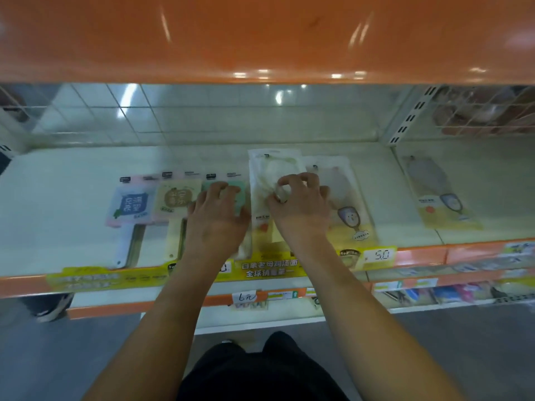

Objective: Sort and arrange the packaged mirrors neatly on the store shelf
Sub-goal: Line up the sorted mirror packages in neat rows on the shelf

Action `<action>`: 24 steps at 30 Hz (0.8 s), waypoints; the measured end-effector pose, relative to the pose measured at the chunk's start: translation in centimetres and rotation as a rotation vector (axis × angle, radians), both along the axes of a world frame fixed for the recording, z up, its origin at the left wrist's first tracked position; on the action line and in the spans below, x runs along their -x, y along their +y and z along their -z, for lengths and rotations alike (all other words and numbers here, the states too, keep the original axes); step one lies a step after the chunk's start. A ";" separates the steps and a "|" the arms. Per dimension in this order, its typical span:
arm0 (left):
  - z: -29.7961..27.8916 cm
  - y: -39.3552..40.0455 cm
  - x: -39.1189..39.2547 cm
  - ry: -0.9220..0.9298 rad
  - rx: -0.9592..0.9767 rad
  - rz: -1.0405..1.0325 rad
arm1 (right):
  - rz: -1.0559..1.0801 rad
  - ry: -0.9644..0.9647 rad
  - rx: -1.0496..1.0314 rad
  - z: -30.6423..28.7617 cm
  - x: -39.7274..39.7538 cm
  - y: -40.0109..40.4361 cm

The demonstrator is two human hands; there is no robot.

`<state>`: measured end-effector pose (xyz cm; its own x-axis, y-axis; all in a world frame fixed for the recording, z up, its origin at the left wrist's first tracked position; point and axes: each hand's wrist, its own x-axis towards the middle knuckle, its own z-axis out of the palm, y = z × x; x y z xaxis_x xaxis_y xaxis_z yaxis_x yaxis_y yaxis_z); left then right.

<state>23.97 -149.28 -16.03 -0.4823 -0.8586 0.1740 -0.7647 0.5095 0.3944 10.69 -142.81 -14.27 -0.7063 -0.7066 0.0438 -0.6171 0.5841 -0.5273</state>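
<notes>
Several packaged hand mirrors lie flat in a row on the white shelf (58, 215): a pink-and-blue one (131, 204), a beige one (176, 198), a green one (240, 198), a tall white one (267, 166) and a clear one with a cartoon mirror (347, 215). Another pack (440, 195) lies apart at the right, beyond a divider. My left hand (215, 218) rests on the green pack with fingers spread. My right hand (299, 204) sits on the white pack, its curled fingertips and thumb pinching the wrapper.
An orange shelf (260, 39) overhangs closely above. A yellow price strip (269, 269) runs along the front edge. A slotted upright (405, 123) and a wire basket (477, 111) stand at the back right. Lower shelves with small goods (434, 293) jut out below.
</notes>
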 end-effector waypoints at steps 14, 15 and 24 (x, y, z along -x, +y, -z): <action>0.2 -1.5 -0.7 -0.033 -0.096 0.125 | 0.021 0.108 -0.202 3.4 -2.3 -0.9; 0.2 -1.6 -0.6 -0.030 -0.100 0.132 | 0.017 0.109 -0.200 3.5 -2.3 -0.9; 0.3 -2.0 -1.2 0.010 -0.124 0.162 | 0.007 0.189 -0.174 4.3 -3.0 0.0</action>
